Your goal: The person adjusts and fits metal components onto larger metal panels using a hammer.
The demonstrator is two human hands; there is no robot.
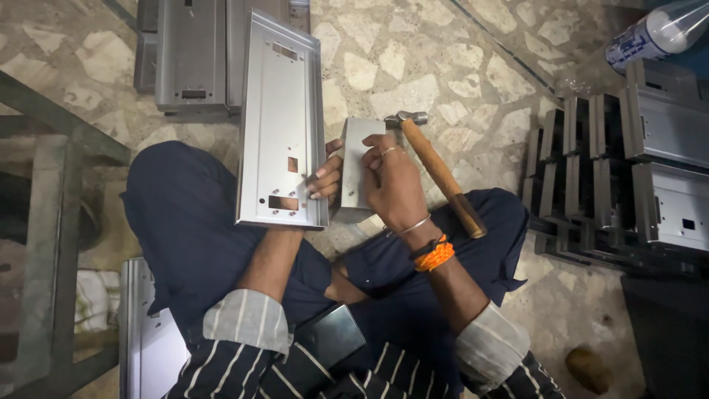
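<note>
Person sits cross-legged on the stone floor (413,66); the landmark is the long metal tray (281,125) propped over the left knee. Its long axis runs away from the body, nearly straight up the frame, open face toward the camera, near end with the cutouts resting above the lap.

Just right of the tray's near end stands a small metal plate (356,159), upright, its long axis roughly parallel to the tray. Left hand (325,177) comes up from behind the tray's near end; fingers pinch the plate's left edge. Right hand (395,185) is clenched around a wooden-handled hammer (443,177) and also presses against the plate's right side. The hammer handle slants down and away from the tray, head just off the plate's top right corner.

Both hands are at the plate; left is nearer the tray.

Well right of the tray: rows of metal boxes (613,170). Beyond its far end: more flat metal panels (192,52).
</note>
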